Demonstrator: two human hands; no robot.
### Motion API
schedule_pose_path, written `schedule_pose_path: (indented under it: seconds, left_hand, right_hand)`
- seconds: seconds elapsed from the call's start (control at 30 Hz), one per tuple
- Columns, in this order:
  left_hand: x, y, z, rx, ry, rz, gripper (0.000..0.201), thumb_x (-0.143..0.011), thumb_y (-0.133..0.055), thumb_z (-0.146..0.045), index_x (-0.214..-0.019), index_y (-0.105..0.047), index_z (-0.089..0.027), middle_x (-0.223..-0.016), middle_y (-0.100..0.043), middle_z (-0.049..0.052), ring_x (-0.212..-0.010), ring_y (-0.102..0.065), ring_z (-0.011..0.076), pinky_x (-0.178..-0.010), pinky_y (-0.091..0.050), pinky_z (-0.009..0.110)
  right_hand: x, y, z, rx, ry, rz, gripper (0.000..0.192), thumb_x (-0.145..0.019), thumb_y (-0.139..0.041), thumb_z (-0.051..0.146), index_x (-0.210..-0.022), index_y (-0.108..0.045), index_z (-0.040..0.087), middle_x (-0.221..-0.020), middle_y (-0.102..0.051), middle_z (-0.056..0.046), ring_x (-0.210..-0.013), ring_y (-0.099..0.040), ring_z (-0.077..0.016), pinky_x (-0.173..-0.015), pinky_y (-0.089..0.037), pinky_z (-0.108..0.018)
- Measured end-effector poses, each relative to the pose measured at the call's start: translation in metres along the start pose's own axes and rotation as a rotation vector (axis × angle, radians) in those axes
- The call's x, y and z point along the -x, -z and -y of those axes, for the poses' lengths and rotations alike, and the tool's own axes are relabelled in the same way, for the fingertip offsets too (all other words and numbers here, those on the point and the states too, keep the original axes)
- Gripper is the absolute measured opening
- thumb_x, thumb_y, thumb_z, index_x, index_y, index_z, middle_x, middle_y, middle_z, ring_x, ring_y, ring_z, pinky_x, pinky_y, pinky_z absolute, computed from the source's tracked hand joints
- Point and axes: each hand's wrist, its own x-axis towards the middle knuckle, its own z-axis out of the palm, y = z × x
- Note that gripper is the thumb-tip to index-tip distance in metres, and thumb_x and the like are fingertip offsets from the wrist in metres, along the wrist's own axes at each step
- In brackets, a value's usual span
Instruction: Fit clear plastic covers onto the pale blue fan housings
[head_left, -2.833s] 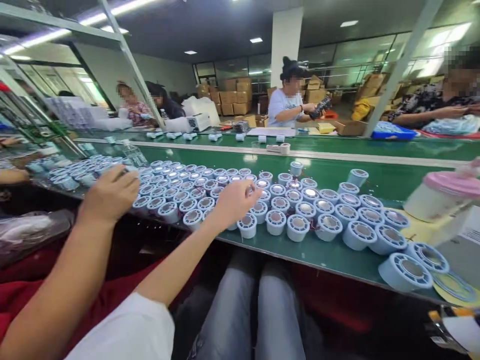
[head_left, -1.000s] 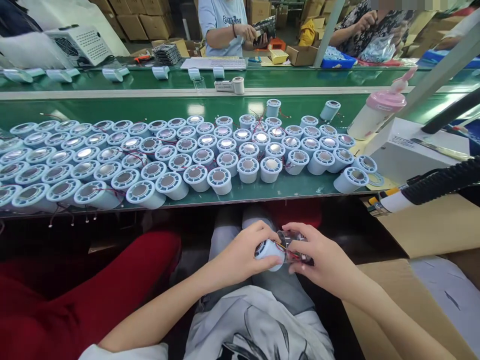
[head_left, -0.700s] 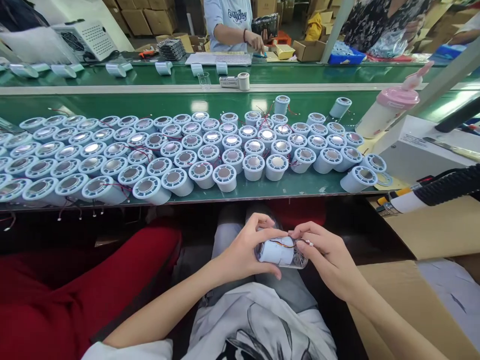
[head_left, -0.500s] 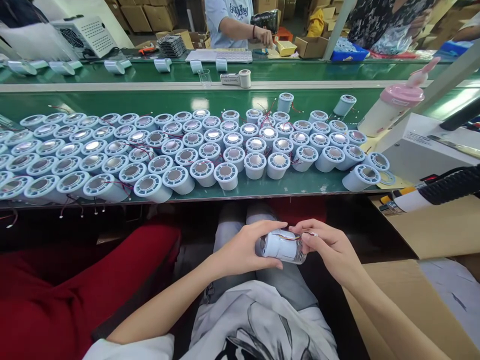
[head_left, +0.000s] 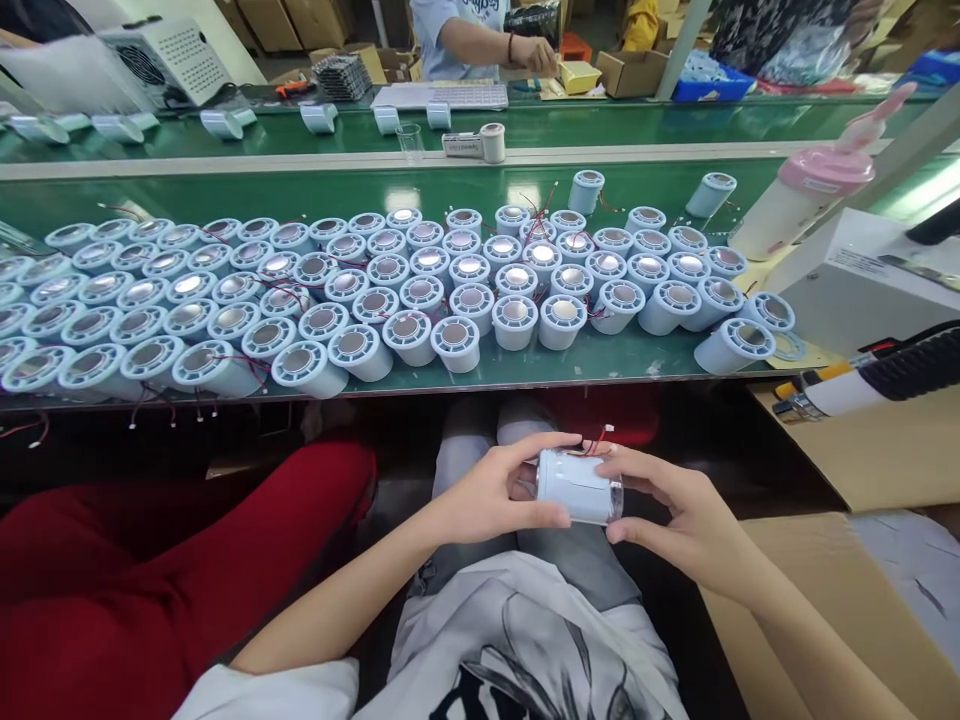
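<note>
Ranks of pale-blue ring-topped cylinders, set along a green bench from the left; next, left hand, gripping one wired cylinder over the lap; clear shell around it; right hand, gripping the shell's right end. Step, seemingly: seating cylinder in shell; the next move would call for even pressure, red lead kept unpinched.

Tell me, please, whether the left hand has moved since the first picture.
Yes, backward: the left hand was over the bench; now it is on the wearer's side of the near edge, holding a blue cylinder.
</note>
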Motion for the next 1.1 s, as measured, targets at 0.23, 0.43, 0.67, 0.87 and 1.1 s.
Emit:
schedule_pose_path:
  seconds: [0.23, 0.43, 0.67, 0.87, 1.1]
  left_hand:
    - [0.006, 0.000, -0.008, -0.218, -0.156, -0.011, 0.075, -0.066, -0.083, -0.024, -0.134, -0.051, -0.031, -0.135, -0.056, 0.006, -0.121, -0.054, 0.0248, -0.094, -0.050, 0.032]
    - [0.008, -0.001, -0.009, -0.305, -0.196, -0.008, 0.076, -0.066, -0.083, -0.025, -0.134, -0.051, -0.030, -0.135, -0.056, 0.007, -0.125, -0.051, 0.0255, -0.096, -0.050, 0.032]
    - [0.009, 0.002, -0.008, -0.347, -0.243, 0.023, 0.078, -0.065, -0.083, -0.023, -0.135, -0.049, -0.032, -0.139, -0.053, 0.006, -0.132, -0.045, 0.0257, -0.100, -0.048, 0.033]
    - [0.008, 0.003, -0.008, -0.356, -0.276, 0.046, 0.079, -0.066, -0.082, -0.019, -0.136, -0.048, -0.033, -0.141, -0.052, 0.004, -0.132, -0.045, 0.0232, -0.103, -0.045, 0.031]
    - [0.007, 0.003, -0.007, -0.338, -0.277, 0.047, 0.079, -0.066, -0.082, -0.017, -0.136, -0.048, -0.033, -0.141, -0.052, 0.005, -0.132, -0.046, 0.0247, -0.103, -0.045, 0.035]
  right_hand:
    - [0.000, 0.002, 0.009, -0.279, -0.151, 0.055, 0.038, -0.081, -0.074, 0.030, -0.115, -0.059, 0.035, -0.122, -0.062, 0.001, -0.107, -0.062, -0.0167, -0.091, -0.053, -0.025]
    - [0.002, 0.003, 0.014, -0.450, -0.285, 0.074, 0.035, -0.082, -0.073, 0.037, -0.113, -0.058, 0.030, -0.112, -0.063, -0.002, -0.100, -0.062, -0.0166, -0.081, -0.054, -0.024]
    - [0.000, -0.002, 0.016, -0.544, -0.385, 0.057, 0.031, -0.084, -0.069, 0.043, -0.105, -0.055, 0.025, -0.099, -0.063, -0.001, -0.086, -0.060, -0.0124, -0.071, -0.052, -0.019]
    - [-0.002, -0.004, 0.015, -0.628, -0.468, 0.052, 0.037, -0.085, -0.064, 0.052, -0.101, -0.054, 0.021, -0.083, -0.061, 0.001, -0.068, -0.061, -0.0106, -0.060, -0.055, -0.021]
    - [-0.004, -0.012, 0.012, -0.686, -0.586, 0.033, 0.047, -0.083, -0.056, 0.064, -0.089, -0.048, 0.018, -0.061, -0.065, -0.001, -0.050, -0.065, -0.0148, -0.045, -0.052, -0.020]
